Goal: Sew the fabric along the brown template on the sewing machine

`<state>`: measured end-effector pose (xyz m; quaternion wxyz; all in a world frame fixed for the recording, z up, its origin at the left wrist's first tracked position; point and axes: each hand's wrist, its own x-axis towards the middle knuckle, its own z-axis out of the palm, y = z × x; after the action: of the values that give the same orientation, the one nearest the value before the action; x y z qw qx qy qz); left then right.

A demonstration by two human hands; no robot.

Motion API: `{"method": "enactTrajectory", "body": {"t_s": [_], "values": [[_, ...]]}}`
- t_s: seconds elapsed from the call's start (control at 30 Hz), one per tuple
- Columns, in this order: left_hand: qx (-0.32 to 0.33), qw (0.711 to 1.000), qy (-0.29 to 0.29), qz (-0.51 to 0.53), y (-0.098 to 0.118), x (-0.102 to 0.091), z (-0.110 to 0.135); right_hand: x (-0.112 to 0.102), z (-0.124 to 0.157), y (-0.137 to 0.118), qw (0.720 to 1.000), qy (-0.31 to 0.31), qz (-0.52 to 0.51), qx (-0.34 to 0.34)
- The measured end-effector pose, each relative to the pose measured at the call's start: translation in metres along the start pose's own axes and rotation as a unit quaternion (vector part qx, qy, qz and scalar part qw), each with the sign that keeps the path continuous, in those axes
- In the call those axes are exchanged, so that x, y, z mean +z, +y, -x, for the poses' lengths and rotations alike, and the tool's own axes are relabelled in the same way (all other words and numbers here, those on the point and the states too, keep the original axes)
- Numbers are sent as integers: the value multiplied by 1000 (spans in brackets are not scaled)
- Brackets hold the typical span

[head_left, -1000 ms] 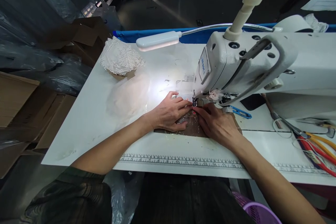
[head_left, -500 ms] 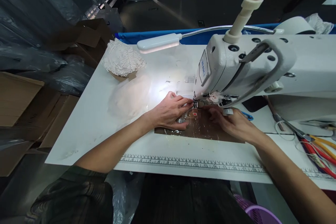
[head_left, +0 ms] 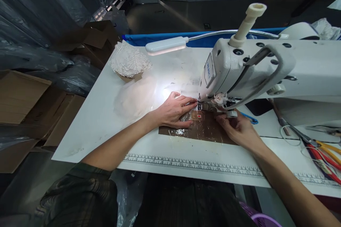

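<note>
At the white sewing machine (head_left: 222, 67), my left hand (head_left: 174, 111) lies with its fingers stretched out, fingertips close beside the presser foot (head_left: 199, 105). Beneath its palm is a brown sheet (head_left: 205, 129) covered partly by shiny clear tape. My right hand (head_left: 237, 127) is on the other side of the foot, thumb and fingers bent together. The machine's front knob (head_left: 231, 114) partly covers those fingers, and I cannot make out what they pinch. Sheer pale fabric (head_left: 135, 95) lies on the table left of my left hand.
White lace pieces (head_left: 130, 60) are piled at the back left. A lamp (head_left: 166, 45) on a bendable neck hangs over the table. Scissors with orange handles (head_left: 329, 149) lie at the right, near a blue tool (head_left: 250, 118). A printed ruler (head_left: 191, 165) runs along the front edge; cardboard boxes (head_left: 23, 95) stand left.
My right hand has shifted slightly and its thumb and fingers show more clearly beside the knob. My left hand stays flat by the presser foot. The whole view has moved a little.
</note>
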<state>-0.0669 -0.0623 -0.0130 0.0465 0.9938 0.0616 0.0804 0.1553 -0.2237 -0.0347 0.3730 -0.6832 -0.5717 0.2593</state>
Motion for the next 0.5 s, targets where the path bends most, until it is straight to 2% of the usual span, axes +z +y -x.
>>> {"method": "enactTrajectory", "body": {"t_s": [0.17,0.4,0.5], "values": [[-13,1000,-4,28,-7,0,-3,9,2,14,999,40,-19,30],[-51,989,-76,117,-28,-22,-24,9,5,4,999,51,0,-9],[-114,986,-18,124,-45,-28,-43,9,6,-3,998,56,21,-28]]}}
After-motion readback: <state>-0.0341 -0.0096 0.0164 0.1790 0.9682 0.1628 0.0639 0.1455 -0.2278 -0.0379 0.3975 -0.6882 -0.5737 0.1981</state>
